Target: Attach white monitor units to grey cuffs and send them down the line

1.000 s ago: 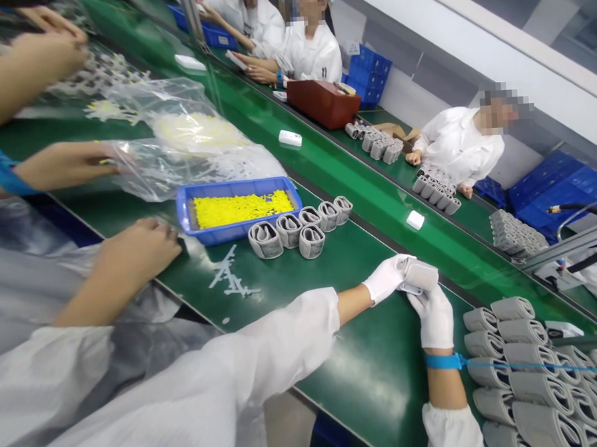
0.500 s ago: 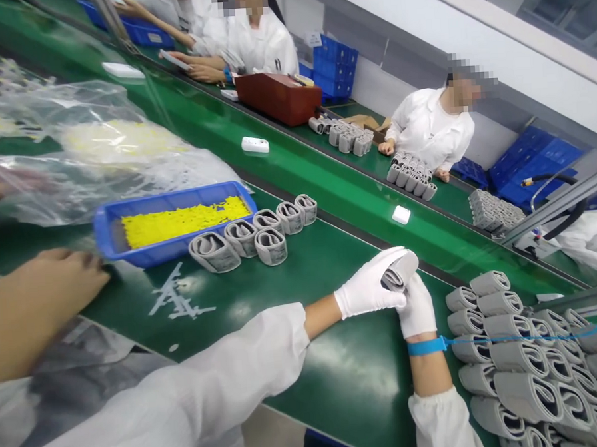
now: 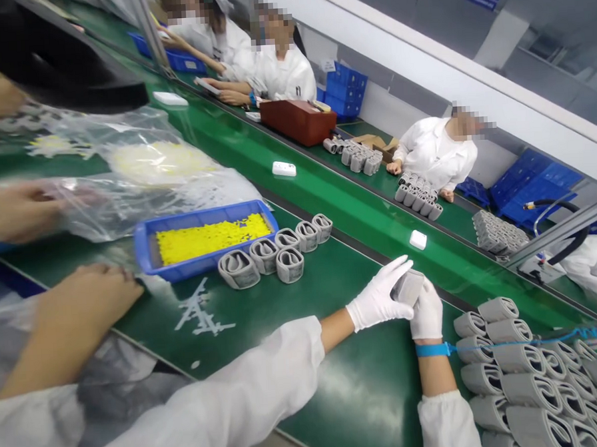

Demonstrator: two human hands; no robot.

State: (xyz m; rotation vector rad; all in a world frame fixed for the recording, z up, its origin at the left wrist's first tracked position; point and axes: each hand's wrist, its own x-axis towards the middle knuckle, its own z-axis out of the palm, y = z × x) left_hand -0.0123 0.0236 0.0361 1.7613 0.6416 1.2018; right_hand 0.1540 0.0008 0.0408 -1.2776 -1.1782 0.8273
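Note:
In white gloves, my left hand (image 3: 377,298) and my right hand (image 3: 428,313) are together above the green work surface, with a rolled grey fabric cuff (image 3: 410,287) between them. My left thumb and fingers curve around its left side. The right hand grips it from the other side, and a blue strap (image 3: 432,350) circles that wrist. To the right, many similar rolled cuffs (image 3: 523,357) stand stacked in rows. Several more rolled cuffs (image 3: 289,264) stand on the surface to the left.
A blue tray (image 3: 147,258) holds small yellow pieces, with clear plastic bags (image 3: 176,190) behind it. White strips (image 3: 199,310) lie in front. A neighbour's bare hands (image 3: 95,294) are at the left. Beyond runs a green conveyor (image 3: 347,197) carrying white devices (image 3: 284,169); co-workers sit across.
The view has shifted, so the scene sits lower and further right. The cuff has turned in my hands, showing a flatter face. A dark object has entered at top left.

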